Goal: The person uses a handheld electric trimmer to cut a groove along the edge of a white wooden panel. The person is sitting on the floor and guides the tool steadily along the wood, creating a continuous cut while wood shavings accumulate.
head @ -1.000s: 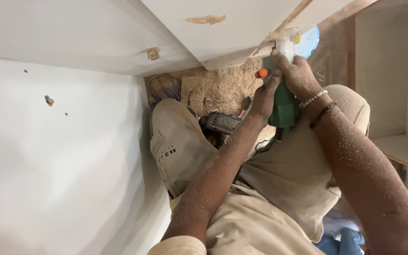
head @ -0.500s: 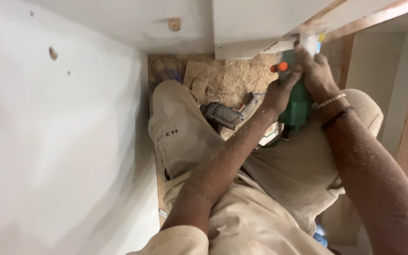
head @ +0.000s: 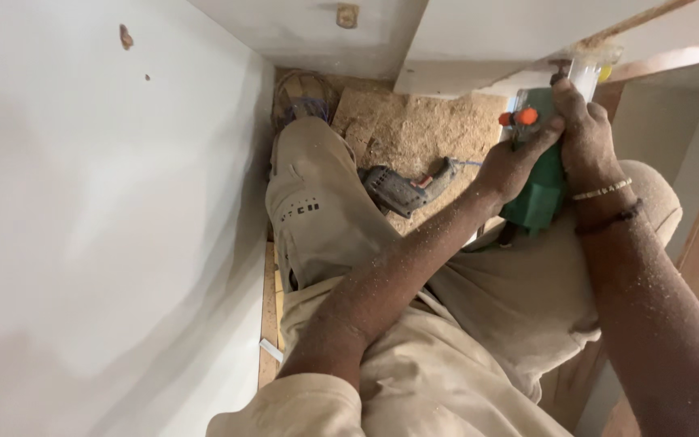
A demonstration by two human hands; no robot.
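Toward the upper right of the frame, both hands are wrapped around a green power tool (head: 537,190) with an orange knob on top and a clear base, held up against the edge of a white panel (head: 511,32). The right hand (head: 588,133) curls over the tool's head from above, fingers closed around the body; the left hand (head: 515,162) closes on it from the side just below the orange knob, thumb pressed near that knob. Neither hand is spread; both are clenched on the tool. Fine dust coats both forearms.

Below them, between the person's bent knees in beige trousers (head: 317,210), a grey drill (head: 402,188) lies on its side on the sawdust-covered floor (head: 422,125), well apart from the hands. A tall white board (head: 99,218) fills the left half of the frame.

Judging from the grip, the work at the panel edge goes best with the clear base kept flat against the surface and both hands firm, so the tool does not tip or wander. Steady, even pressure along the edge matters more than force, and the cord should stay away from the cutting end.
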